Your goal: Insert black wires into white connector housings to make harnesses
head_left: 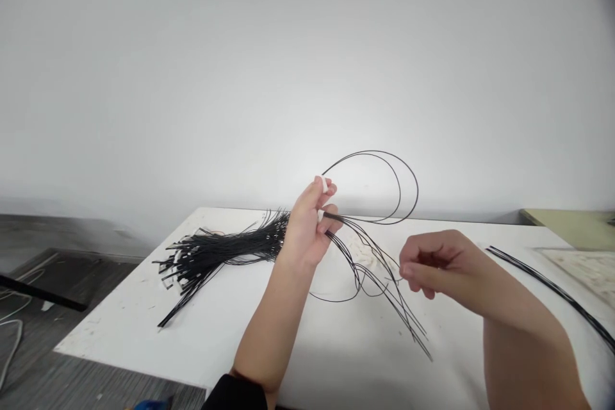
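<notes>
My left hand [305, 230] is raised over the table, closed around several thin black wires [350, 256] that trail down to the right. A small white connector [324, 184] is pinched between its thumb and fingertips. From that connector a black wire loop [417, 192] arches out to the right and back. Lower in the same hand sits another white connector [320, 215] with black wires leaving it. My right hand [437, 266] is closed in a pinch to the right of the trailing wires; a thin black wire end appears to reach its fingertips.
A thick bundle of black wires [230, 246] with white ends lies left on the white table [144, 333]. White small pieces [368, 253] lie behind the held wires. More black wires [552, 285] and a tray of whitish pieces [586, 269] are at right. A wall stands behind.
</notes>
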A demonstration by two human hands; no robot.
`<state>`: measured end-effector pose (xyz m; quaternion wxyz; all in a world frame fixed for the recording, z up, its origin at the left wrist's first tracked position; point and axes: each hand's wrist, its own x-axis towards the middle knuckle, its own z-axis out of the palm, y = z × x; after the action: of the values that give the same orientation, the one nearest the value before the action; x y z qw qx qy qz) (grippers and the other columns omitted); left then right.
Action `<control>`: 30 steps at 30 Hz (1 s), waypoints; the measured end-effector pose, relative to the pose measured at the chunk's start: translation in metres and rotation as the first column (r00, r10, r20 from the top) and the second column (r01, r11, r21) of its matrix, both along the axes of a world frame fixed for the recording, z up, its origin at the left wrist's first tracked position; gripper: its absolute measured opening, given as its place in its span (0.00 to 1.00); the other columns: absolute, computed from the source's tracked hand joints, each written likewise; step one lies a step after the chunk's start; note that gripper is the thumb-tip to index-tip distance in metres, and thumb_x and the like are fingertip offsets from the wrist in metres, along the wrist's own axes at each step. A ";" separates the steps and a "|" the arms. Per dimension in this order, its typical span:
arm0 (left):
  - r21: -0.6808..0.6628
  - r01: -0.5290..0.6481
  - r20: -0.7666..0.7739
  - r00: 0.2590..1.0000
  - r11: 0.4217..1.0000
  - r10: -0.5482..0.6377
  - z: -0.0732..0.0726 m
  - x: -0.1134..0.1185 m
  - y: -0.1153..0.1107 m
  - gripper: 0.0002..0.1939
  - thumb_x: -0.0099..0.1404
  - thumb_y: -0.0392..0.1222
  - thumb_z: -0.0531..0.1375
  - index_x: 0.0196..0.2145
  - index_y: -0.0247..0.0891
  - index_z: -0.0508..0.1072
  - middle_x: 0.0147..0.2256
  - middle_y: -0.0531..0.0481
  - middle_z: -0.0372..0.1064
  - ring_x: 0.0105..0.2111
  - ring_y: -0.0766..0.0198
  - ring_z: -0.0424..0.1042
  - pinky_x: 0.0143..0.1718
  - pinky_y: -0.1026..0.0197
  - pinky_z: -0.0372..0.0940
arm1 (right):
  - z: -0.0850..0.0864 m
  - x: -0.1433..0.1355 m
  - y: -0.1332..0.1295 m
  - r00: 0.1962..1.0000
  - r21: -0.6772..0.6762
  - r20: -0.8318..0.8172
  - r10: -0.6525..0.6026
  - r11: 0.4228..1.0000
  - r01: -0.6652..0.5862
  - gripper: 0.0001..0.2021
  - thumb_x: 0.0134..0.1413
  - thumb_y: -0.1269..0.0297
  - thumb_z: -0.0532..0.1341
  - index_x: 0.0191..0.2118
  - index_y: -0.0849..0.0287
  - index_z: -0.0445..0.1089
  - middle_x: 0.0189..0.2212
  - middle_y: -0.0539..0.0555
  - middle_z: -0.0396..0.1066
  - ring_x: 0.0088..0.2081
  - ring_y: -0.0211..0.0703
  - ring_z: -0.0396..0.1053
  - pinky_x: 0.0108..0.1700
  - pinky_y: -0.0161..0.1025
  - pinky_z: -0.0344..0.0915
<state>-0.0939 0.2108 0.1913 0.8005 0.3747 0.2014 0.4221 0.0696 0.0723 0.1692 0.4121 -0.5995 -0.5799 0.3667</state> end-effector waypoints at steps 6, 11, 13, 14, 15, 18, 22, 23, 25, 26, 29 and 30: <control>0.034 0.063 -0.028 0.998 0.997 -0.062 -0.006 0.007 -0.005 0.14 0.61 0.49 0.63 0.33 0.36 0.65 0.33 0.58 0.56 0.14 0.84 0.45 0.13 0.73 0.42 | -0.002 -0.029 0.001 0.972 0.566 0.215 -0.100 0.824 -0.040 0.04 0.58 0.70 0.61 0.34 0.55 0.72 0.25 0.48 0.70 0.26 0.33 0.65 0.26 0.32 0.61; 0.049 0.113 -0.063 0.992 0.992 -0.110 -0.010 0.013 -0.009 0.14 0.61 0.50 0.62 0.33 0.36 0.66 0.34 0.57 0.56 0.15 0.84 0.45 0.13 0.72 0.41 | -0.006 -0.036 0.006 0.971 0.704 0.223 -0.081 0.703 -0.103 0.17 0.55 0.78 0.60 0.48 0.54 0.69 0.28 0.48 0.71 0.29 0.34 0.68 0.30 0.33 0.66; 0.038 0.125 -0.065 0.990 0.991 -0.123 -0.009 0.013 -0.011 0.14 0.61 0.50 0.63 0.33 0.36 0.66 0.34 0.56 0.56 0.15 0.84 0.45 0.13 0.73 0.40 | -0.008 -0.035 0.009 0.961 0.742 0.202 -0.186 0.670 -0.026 0.18 0.56 0.78 0.60 0.51 0.54 0.68 0.29 0.48 0.71 0.29 0.33 0.68 0.30 0.32 0.67; 0.034 0.131 -0.064 0.990 0.991 -0.129 -0.009 0.013 -0.011 0.15 0.61 0.50 0.63 0.33 0.36 0.66 0.34 0.56 0.56 0.15 0.84 0.45 0.13 0.73 0.40 | -0.008 -0.035 0.010 0.952 0.756 0.185 -0.243 0.655 0.020 0.18 0.56 0.77 0.60 0.51 0.54 0.68 0.28 0.47 0.71 0.27 0.32 0.67 0.29 0.31 0.66; 0.033 0.139 -0.064 0.988 0.990 -0.137 -0.008 0.013 -0.012 0.15 0.61 0.50 0.63 0.33 0.36 0.66 0.33 0.56 0.56 0.16 0.83 0.45 0.13 0.73 0.40 | -0.009 -0.035 0.010 0.940 0.758 0.168 -0.298 0.649 0.070 0.18 0.56 0.76 0.60 0.51 0.53 0.68 0.26 0.46 0.70 0.25 0.31 0.66 0.27 0.30 0.64; 0.045 0.158 -0.075 0.985 0.986 -0.154 -0.008 0.012 -0.013 0.15 0.61 0.50 0.63 0.33 0.36 0.67 0.33 0.56 0.56 0.15 0.83 0.44 0.13 0.72 0.41 | -0.008 -0.034 0.009 0.912 0.661 0.163 -0.377 0.728 0.183 0.12 0.59 0.70 0.60 0.47 0.52 0.72 0.19 0.43 0.65 0.20 0.30 0.62 0.21 0.29 0.60; 0.064 0.165 -0.095 0.983 0.984 -0.159 -0.009 0.012 -0.013 0.14 0.60 0.49 0.63 0.33 0.36 0.67 0.34 0.56 0.56 0.16 0.84 0.44 0.13 0.72 0.40 | -0.006 -0.033 0.006 0.927 0.430 0.183 -0.326 0.875 0.223 0.08 0.62 0.63 0.57 0.42 0.52 0.74 0.20 0.44 0.68 0.19 0.30 0.61 0.19 0.29 0.59; 0.066 0.168 -0.100 0.982 0.984 -0.161 -0.009 0.012 -0.014 0.14 0.61 0.49 0.63 0.33 0.36 0.67 0.33 0.56 0.56 0.16 0.84 0.44 0.13 0.72 0.40 | -0.006 -0.033 0.006 0.924 0.415 0.191 -0.331 0.880 0.230 0.08 0.62 0.63 0.57 0.42 0.52 0.74 0.21 0.45 0.69 0.19 0.30 0.61 0.19 0.30 0.59; 0.063 0.175 -0.111 0.980 0.983 -0.168 -0.008 0.012 -0.014 0.14 0.61 0.50 0.63 0.33 0.36 0.67 0.33 0.56 0.55 0.16 0.83 0.45 0.13 0.73 0.39 | -0.006 -0.032 0.007 0.905 0.449 0.223 -0.363 0.862 0.235 0.08 0.61 0.63 0.58 0.41 0.52 0.74 0.23 0.45 0.70 0.20 0.30 0.61 0.20 0.30 0.60; 0.059 0.179 -0.114 0.979 0.982 -0.171 -0.008 0.012 -0.014 0.14 0.61 0.50 0.63 0.33 0.36 0.67 0.33 0.55 0.55 0.17 0.83 0.46 0.13 0.73 0.39 | -0.006 -0.032 0.007 0.892 0.483 0.244 -0.381 0.845 0.228 0.07 0.61 0.64 0.58 0.41 0.53 0.74 0.23 0.45 0.70 0.20 0.30 0.62 0.21 0.30 0.60; 0.050 0.193 -0.114 0.976 0.980 -0.187 -0.007 0.012 -0.014 0.15 0.61 0.52 0.62 0.33 0.36 0.67 0.33 0.55 0.55 0.17 0.83 0.46 0.13 0.74 0.40 | -0.008 -0.032 0.009 0.850 0.568 0.299 -0.434 0.796 0.207 0.08 0.60 0.66 0.59 0.42 0.54 0.73 0.26 0.46 0.72 0.23 0.31 0.65 0.23 0.30 0.63; 0.050 0.199 -0.112 0.975 0.979 -0.193 -0.006 0.012 -0.014 0.15 0.62 0.52 0.62 0.33 0.36 0.67 0.33 0.55 0.55 0.17 0.83 0.46 0.13 0.74 0.40 | -0.008 -0.032 0.010 0.836 0.585 0.316 -0.449 0.786 0.201 0.08 0.60 0.67 0.59 0.42 0.54 0.73 0.27 0.47 0.73 0.25 0.32 0.67 0.24 0.30 0.64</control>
<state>-0.0814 0.1966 0.1849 0.8146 0.4389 0.1929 0.3264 0.0378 0.0821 0.1610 0.4776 -0.6219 -0.6198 -0.0314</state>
